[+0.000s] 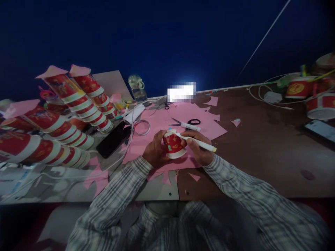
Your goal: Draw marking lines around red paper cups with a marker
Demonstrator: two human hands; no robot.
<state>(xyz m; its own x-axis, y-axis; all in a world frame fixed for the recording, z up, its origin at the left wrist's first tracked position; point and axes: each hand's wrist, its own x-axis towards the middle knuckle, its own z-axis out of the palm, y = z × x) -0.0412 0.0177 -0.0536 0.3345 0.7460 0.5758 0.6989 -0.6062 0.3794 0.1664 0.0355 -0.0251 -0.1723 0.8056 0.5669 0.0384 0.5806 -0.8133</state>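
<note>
My left hand [155, 150] is wrapped round a red-and-white paper cup [173, 144], held upside down over a sheet of pink paper [199, 122] on the table. My right hand [196, 150] grips a white marker pen [199, 142] with a yellowish end. The pen's tip rests near the cup's upturned base. Both hands sit close together at the table's near edge.
Scissors [187, 122] and a tape ring [141, 127] lie on the pink paper. A black phone [113, 139] lies to the left, beside long stacks of red cups [78, 101] topped with pink paper. A water bottle [137, 88] stands behind. More cups [298, 87], cables and another phone [320, 129] are at right.
</note>
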